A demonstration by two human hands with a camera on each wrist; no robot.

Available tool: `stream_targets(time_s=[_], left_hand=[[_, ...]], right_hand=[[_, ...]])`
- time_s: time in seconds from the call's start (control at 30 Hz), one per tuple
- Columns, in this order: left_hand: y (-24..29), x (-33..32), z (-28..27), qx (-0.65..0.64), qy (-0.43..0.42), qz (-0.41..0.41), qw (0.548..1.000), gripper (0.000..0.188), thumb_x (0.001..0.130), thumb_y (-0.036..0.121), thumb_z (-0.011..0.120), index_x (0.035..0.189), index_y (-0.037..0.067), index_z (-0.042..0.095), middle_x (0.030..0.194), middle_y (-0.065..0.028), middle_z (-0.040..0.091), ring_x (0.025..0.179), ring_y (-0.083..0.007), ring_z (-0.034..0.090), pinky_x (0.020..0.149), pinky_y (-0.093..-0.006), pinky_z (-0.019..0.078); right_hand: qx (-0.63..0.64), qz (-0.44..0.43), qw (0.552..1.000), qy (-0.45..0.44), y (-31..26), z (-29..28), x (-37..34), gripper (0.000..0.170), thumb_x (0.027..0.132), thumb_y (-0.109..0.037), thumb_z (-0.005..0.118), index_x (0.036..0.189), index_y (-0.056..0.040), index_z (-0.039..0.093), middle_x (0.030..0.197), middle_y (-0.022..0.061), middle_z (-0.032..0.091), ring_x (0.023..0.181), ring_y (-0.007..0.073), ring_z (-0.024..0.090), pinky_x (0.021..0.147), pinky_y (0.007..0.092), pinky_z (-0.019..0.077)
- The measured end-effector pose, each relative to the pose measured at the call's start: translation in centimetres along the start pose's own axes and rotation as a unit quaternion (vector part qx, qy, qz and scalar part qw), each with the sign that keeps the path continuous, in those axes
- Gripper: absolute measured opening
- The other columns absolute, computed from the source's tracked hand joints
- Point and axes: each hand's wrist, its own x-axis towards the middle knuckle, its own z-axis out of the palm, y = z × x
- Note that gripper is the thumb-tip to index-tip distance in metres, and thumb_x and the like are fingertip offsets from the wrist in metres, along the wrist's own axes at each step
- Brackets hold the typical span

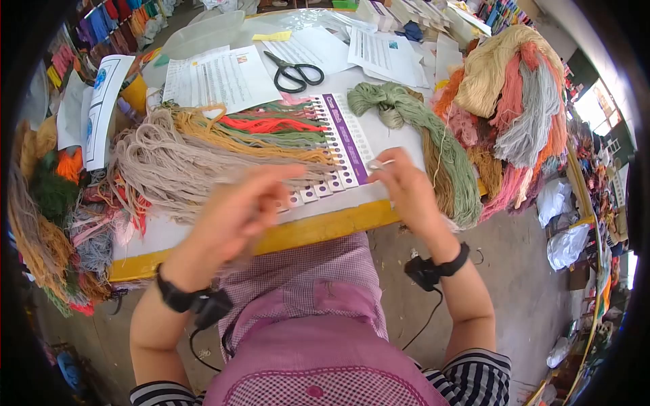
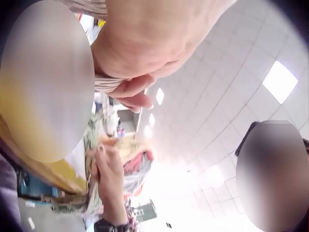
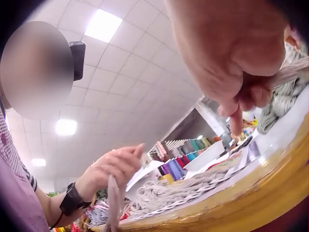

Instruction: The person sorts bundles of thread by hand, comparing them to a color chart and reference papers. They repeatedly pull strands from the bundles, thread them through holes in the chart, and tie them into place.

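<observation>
Above the table's front edge, my left hand (image 1: 240, 213) is blurred by motion; the right wrist view shows it gripping pale mauve-grey thread (image 3: 113, 203) that hangs below the fingers. My right hand (image 1: 409, 193) is right of the white and purple card (image 1: 344, 139), fingers curled. Pale strands (image 3: 292, 72) come out of its grip in the right wrist view. Rows of red, green, ochre and mauve-grey thread (image 1: 159, 159) run leftward from the card's punched edge. A green skein (image 1: 437, 145) lies behind and right of the right hand.
Black scissors (image 1: 298, 76) lie on printed sheets (image 1: 233, 78) beyond the card. Big thread bundles hang at the right (image 1: 528, 101) and left (image 1: 51, 223) table ends. A translucent tray (image 1: 206, 34) is at the back left. The table's yellow edge (image 1: 325, 225) runs along the front.
</observation>
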Motion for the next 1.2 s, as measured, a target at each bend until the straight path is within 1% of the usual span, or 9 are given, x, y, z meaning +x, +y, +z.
stream_targets(time_s=[0.07,0.17,0.2,0.3,0.43,0.5,0.6,0.77,1.2], left_hand=[[-1.3,2.9,3.0,-0.013,0.002,-0.080,0.997,0.019,0.093,0.020,0.058,0.101,0.004,0.066,0.079,-0.0051,0.063,0.053,-0.0051,0.049,0.040,-0.0161,0.0275],[-4.0,6.2,4.0,-0.070,-0.012,-0.134,0.988,0.025,0.091,0.019,0.061,0.106,0.000,0.063,0.089,-0.0122,0.067,0.058,-0.0082,0.055,0.041,-0.0167,0.0301],[-4.5,6.7,4.2,-0.070,-0.011,-0.134,0.988,0.025,0.091,0.019,0.061,0.106,0.000,0.063,0.089,-0.0122,0.067,0.058,-0.0082,0.055,0.041,-0.0167,0.0301],[-5.8,7.2,4.5,-0.093,0.014,-0.107,0.990,0.029,0.091,0.020,0.063,0.107,-0.003,0.061,0.089,-0.0134,0.068,0.057,-0.0083,0.055,0.041,-0.0173,0.0310],[-6.3,8.2,3.9,-0.075,0.030,-0.056,0.995,0.028,0.091,0.019,0.063,0.107,-0.004,0.061,0.087,-0.0127,0.068,0.055,-0.0083,0.054,0.041,-0.0172,0.0316],[-6.0,8.6,3.6,-0.056,0.026,-0.044,0.997,0.028,0.091,0.018,0.062,0.107,-0.005,0.061,0.087,-0.0127,0.068,0.055,-0.0083,0.053,0.041,-0.0173,0.0311],[-5.4,9.1,3.9,0.023,0.000,-0.029,0.999,0.027,0.092,0.016,0.059,0.108,-0.006,0.061,0.088,-0.0123,0.067,0.058,-0.0097,0.059,0.041,-0.0179,0.0360],[-5.7,10.2,5.1,0.062,-0.009,-0.075,0.995,0.024,0.092,0.014,0.056,0.104,-0.006,0.061,0.092,-0.0127,0.067,0.072,-0.0166,0.070,0.046,-0.0225,0.0493],[-3.1,8.7,0.9,0.123,0.078,-0.030,0.989,0.024,0.087,0.019,0.061,0.097,-0.003,0.062,0.083,-0.0141,0.070,0.066,-0.0143,0.067,0.046,-0.0204,0.0442]], right_hand=[[0.183,0.202,0.954,-0.121,-0.6,1.6,1.2,0.010,0.089,-0.008,0.061,0.095,-0.0009,0.065,0.081,0.0025,0.067,0.068,0.0089,0.059,0.062,0.0220,0.0452],[0.146,0.166,0.969,-0.112,1.7,3.8,1.6,0.009,0.086,-0.010,0.065,0.085,-0.0016,0.067,0.076,0.0001,0.067,0.061,0.0082,0.057,0.056,0.0235,0.0437],[0.146,0.186,0.967,-0.098,1.7,4.1,1.8,0.013,0.082,-0.014,0.069,0.081,-0.0011,0.066,0.074,0.0083,0.067,0.059,0.0147,0.061,0.056,0.0312,0.0471],[0.049,0.077,0.993,-0.076,2.0,4.6,1.5,0.013,0.080,-0.013,0.071,0.085,-0.0016,0.068,0.074,0.0069,0.065,0.061,0.0119,0.058,0.057,0.0284,0.0462],[0.087,0.027,0.992,-0.082,0.9,3.5,1.3,0.015,0.078,-0.013,0.072,0.088,-0.0015,0.068,0.073,0.0068,0.063,0.064,0.0111,0.056,0.059,0.0265,0.0455],[0.162,0.140,0.965,-0.152,0.1,2.0,1.8,0.017,0.079,-0.013,0.071,0.090,-0.0002,0.068,0.074,0.0048,0.065,0.067,0.0089,0.057,0.061,0.0248,0.0460],[0.270,0.196,0.930,-0.156,1.5,1.7,2.1,0.018,0.080,-0.013,0.071,0.091,0.0009,0.068,0.077,0.0023,0.066,0.070,0.0063,0.056,0.064,0.0229,0.0458],[0.319,0.213,0.906,-0.180,1.4,1.6,2.3,0.017,0.080,-0.013,0.071,0.089,0.0012,0.067,0.079,-0.0001,0.066,0.073,0.0043,0.055,0.067,0.0212,0.0454],[0.325,0.253,0.895,-0.169,2.2,2.5,2.5,0.023,0.076,-0.011,0.071,0.094,0.0031,0.066,0.078,0.0011,0.064,0.072,0.0051,0.056,0.066,0.0208,0.0461]])
